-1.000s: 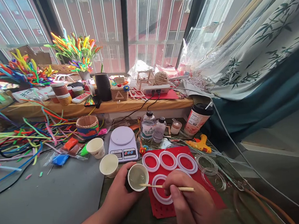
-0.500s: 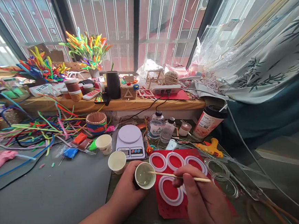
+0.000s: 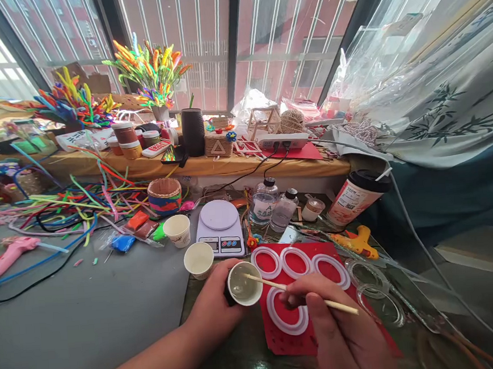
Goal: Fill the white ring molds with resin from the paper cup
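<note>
Paper cup [image 3: 257,295], holding clear liquid [image 3: 241,289], tilted in the curled grip of the left hand [image 3: 218,301] above the dark surface [image 3: 226,354], beside a red sheet [image 3: 287,346]; the right hand [image 3: 340,316] pinches a slender wooden stick [image 3: 274,284], its tip inside the cup. Smooth, pale rings [image 3: 272,313] lie on the sheet, and black-capped bottles [image 3: 283,211] stand beyond. Relative to the first frame, the tip has shifted toward the cup's far side.

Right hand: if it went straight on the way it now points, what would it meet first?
Probably the paper cup in the left hand; the stick in the right hand reaches inside it. The nearest pale ring looks lower, though depth is unclear.
</note>
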The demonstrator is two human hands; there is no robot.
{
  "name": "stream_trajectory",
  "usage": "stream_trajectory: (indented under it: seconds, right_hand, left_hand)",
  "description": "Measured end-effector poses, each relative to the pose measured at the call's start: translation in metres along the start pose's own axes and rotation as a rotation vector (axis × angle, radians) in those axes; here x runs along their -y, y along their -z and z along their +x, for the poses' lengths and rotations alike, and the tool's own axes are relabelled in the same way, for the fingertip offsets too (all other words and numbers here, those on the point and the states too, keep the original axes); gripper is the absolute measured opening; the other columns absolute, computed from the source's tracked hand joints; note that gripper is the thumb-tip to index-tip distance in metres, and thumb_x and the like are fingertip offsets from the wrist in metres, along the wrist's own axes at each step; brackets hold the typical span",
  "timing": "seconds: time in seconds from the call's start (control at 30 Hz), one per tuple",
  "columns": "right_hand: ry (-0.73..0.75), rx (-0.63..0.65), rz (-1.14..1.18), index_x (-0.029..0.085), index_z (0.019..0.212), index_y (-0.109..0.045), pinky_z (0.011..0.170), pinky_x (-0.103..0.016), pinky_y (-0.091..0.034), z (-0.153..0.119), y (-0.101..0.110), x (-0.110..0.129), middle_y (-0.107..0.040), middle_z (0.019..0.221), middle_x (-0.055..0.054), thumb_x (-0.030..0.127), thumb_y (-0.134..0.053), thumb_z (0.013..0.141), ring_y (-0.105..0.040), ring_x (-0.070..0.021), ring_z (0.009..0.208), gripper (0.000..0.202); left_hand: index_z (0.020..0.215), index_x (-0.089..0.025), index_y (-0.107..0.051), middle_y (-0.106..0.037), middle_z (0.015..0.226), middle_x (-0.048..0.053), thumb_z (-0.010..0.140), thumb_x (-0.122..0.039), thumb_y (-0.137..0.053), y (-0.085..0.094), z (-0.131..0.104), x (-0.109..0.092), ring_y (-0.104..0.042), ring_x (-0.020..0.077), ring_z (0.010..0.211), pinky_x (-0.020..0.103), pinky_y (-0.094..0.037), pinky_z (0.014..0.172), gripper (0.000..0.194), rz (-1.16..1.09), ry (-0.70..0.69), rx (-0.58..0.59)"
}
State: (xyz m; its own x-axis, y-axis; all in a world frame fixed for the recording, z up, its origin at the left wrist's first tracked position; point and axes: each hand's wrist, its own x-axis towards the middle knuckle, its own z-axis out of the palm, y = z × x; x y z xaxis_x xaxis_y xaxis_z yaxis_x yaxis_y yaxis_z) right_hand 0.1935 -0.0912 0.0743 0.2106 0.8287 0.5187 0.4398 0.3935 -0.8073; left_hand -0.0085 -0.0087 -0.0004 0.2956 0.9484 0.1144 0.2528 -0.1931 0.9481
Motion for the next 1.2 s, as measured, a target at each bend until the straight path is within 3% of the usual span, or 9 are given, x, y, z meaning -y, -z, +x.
stream_trajectory:
  seconds: [0.07,0.3,0.53,0.6,0.77,0.97,1.2]
  right_hand:
    - [-0.013,0.017,0.007,0.027,0.099,-0.077,0.065,-0.031,-0.057,0.0,0.001,0.0,-0.076,0.084,-0.003,0.043,-0.053,0.123,-0.072,-0.0201,0.072,0.037]
    - [-0.046,-0.015,-0.022,0.027,0.101,-0.079,0.07,-0.032,-0.059,0.002,0.004,-0.003,-0.078,0.086,-0.003,0.044,-0.055,0.122,-0.073,-0.0212,0.076,0.036]
    - [0.092,0.013,-0.056,0.028,0.109,-0.077,0.07,-0.03,-0.06,0.004,0.007,-0.006,-0.078,0.092,-0.003,0.032,-0.054,0.122,-0.076,-0.0195,0.08,0.027]
    - [0.094,-0.014,-0.068,0.028,0.111,-0.077,0.075,-0.033,-0.06,0.003,0.006,-0.004,-0.08,0.096,-0.004,0.033,-0.053,0.123,-0.077,-0.0212,0.083,0.027]
    - [0.068,0.057,-0.031,0.027,0.1,-0.071,0.065,-0.032,-0.054,0.003,0.003,0.002,-0.071,0.081,-0.001,0.033,-0.051,0.123,-0.067,-0.019,0.069,0.031]
    - [0.016,0.024,-0.014,0.026,0.096,-0.071,0.065,-0.032,-0.054,0.005,0.003,0.004,-0.071,0.08,-0.002,0.035,-0.05,0.122,-0.066,-0.0203,0.069,0.035]
    - [0.061,0.041,-0.013,0.026,0.1,-0.074,0.066,-0.032,-0.053,0.005,0.003,0.001,-0.072,0.081,-0.001,0.033,-0.053,0.121,-0.068,-0.0193,0.069,0.031]
  left_hand:
    - [0.135,-0.026,-0.079,-0.083,0.134,0.013,0.078,-0.022,-0.089,-0.001,0.0,0.001,-0.078,0.0373,0.125,0.053,-0.063,0.114,0.058,-0.005,-0.003,-0.004]
    - [0.133,-0.026,-0.08,-0.082,0.135,0.013,0.08,-0.022,-0.088,0.0,0.001,-0.002,-0.079,0.0368,0.126,0.052,-0.063,0.114,0.053,-0.01,0.018,0.011]
    - [0.134,-0.026,-0.08,-0.082,0.137,0.013,0.081,-0.023,-0.088,-0.001,0.002,-0.002,-0.078,0.0375,0.128,0.052,-0.061,0.115,0.053,-0.022,0.025,0.031]
    - [0.134,-0.026,-0.08,-0.082,0.135,0.013,0.082,-0.023,-0.088,-0.001,0.002,-0.001,-0.078,0.0372,0.127,0.052,-0.062,0.114,0.053,-0.012,0.015,0.022]
    - [0.133,-0.026,-0.08,-0.083,0.134,0.013,0.081,-0.022,-0.088,-0.001,0.001,0.0,-0.079,0.0374,0.125,0.052,-0.063,0.112,0.053,0.011,0.008,0.016]
    - [0.135,-0.027,-0.08,-0.084,0.136,0.013,0.08,-0.022,-0.092,0.0,0.001,0.001,-0.079,0.0378,0.126,0.052,-0.063,0.114,0.056,-0.004,0.008,0.012]
    - [0.137,-0.027,-0.079,-0.083,0.139,0.014,0.082,-0.024,-0.09,0.0,0.001,0.003,-0.078,0.0387,0.129,0.055,-0.061,0.117,0.056,0.007,0.008,0.027]
